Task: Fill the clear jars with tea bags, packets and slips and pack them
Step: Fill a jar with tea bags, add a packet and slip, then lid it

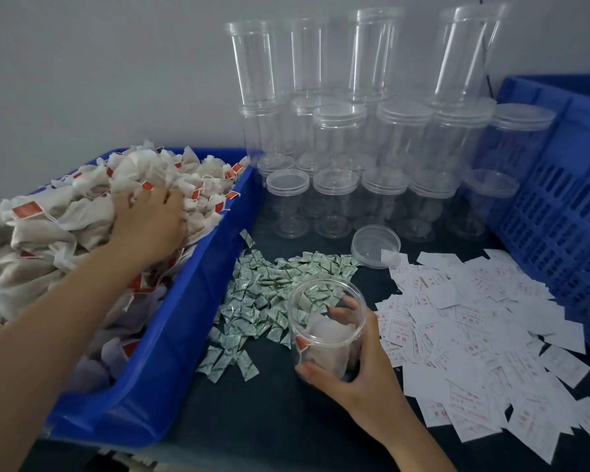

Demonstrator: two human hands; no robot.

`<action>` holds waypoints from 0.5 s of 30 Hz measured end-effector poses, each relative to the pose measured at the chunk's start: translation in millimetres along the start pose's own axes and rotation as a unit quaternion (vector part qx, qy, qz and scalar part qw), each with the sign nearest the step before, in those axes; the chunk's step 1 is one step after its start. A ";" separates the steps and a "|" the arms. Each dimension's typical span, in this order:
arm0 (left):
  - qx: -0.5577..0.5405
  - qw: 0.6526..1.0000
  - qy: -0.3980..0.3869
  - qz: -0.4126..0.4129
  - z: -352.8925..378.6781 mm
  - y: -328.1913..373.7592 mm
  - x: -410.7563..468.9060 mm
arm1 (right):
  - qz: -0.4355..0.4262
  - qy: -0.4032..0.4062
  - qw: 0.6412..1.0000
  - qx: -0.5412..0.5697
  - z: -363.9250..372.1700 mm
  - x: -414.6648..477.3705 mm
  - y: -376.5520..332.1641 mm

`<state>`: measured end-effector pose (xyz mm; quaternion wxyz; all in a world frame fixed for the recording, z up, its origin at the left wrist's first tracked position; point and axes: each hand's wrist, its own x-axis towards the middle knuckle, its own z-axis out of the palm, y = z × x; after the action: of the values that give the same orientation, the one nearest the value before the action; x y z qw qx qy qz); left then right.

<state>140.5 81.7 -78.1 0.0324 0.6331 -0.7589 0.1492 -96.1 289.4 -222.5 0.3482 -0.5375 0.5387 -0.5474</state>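
Your left hand (150, 219) lies palm down on the heap of tea bags (65, 212). Its fingers are bent and sunk in among the bags, closing on a clump near the top of the heap, though the fingertips themselves are hidden. Your right hand (351, 366) grips the open jar (324, 321) from the side: the thumb wraps the near wall low down, and the fingers curl round the far wall, where they show through the clear plastic. The jar stands on the dark table (269, 420) in front of you, tilted a little, with its open mouth up and leaning towards the bin. A few tea bags already lie inside it, one with a red tag against the wall. The tea bags fill a blue bin (171, 335) on your left, heaped above its rim. Just beside the bin, between it and the jar, a loose scatter of green-and-white packets (269, 294) is spread on the table. To the right of the jar lies a wide spread of white slips (474, 328) with red print. A single clear lid (375, 245) rests at the far edge of the packets, touching the slips. Behind it, lidded empty jars (355, 148) are stacked in tiers against the wall. A blue slotted crate (559, 199) stands at the right edge of the table.
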 end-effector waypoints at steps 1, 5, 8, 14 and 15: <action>-0.003 0.999 0.041 0.015 6.2 -1.3 -2.7 | 0.000 0.000 1.000 -0.001 0.0 0.0 0.3; -0.031 0.991 0.124 0.031 13.2 1.7 -7.2 | -0.001 0.000 1.000 -0.002 -0.1 0.0 2.4; -0.048 0.990 0.129 0.012 13.6 2.8 -5.8 | -0.003 0.003 1.000 -0.002 0.8 0.2 3.3; -0.200 0.955 0.216 -0.042 8.0 5.9 -10.1 | -0.004 0.005 1.000 0.002 0.9 2.0 4.8; -0.223 0.946 0.231 -0.054 6.2 6.4 -11.4 | -0.004 0.006 1.000 0.002 0.8 2.2 5.0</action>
<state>137.4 91.8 -88.0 0.3550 0.5979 -0.7092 0.1159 -96.7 286.3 -227.0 0.3439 -0.5358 0.5372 -0.5532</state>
